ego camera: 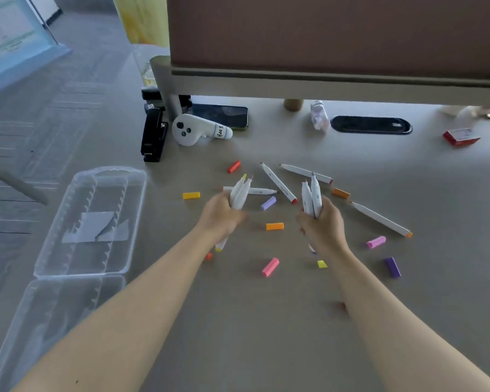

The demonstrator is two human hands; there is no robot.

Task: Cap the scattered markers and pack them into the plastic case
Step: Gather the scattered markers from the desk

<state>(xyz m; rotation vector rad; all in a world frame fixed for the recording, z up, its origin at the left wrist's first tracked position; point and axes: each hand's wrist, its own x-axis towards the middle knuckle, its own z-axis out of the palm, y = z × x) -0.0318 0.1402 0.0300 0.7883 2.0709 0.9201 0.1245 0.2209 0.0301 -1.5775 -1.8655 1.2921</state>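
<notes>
Grey bench (266,335) carries loose caps (274,226) mid-surface, case (92,222) open at its left edge, while left hand (219,215) and right hand (321,224) each grip 2 uncapped markers (239,193), apparently gathering them for capping.

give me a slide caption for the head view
Both hands, left and right, grip uncapped markers over scattered caps beside the open plastic case.

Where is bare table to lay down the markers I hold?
Bare table lies between your forearms, below the pink cap, and beside the open case. Between left hand and right hand and beyond, caps and markers crowd.
</notes>
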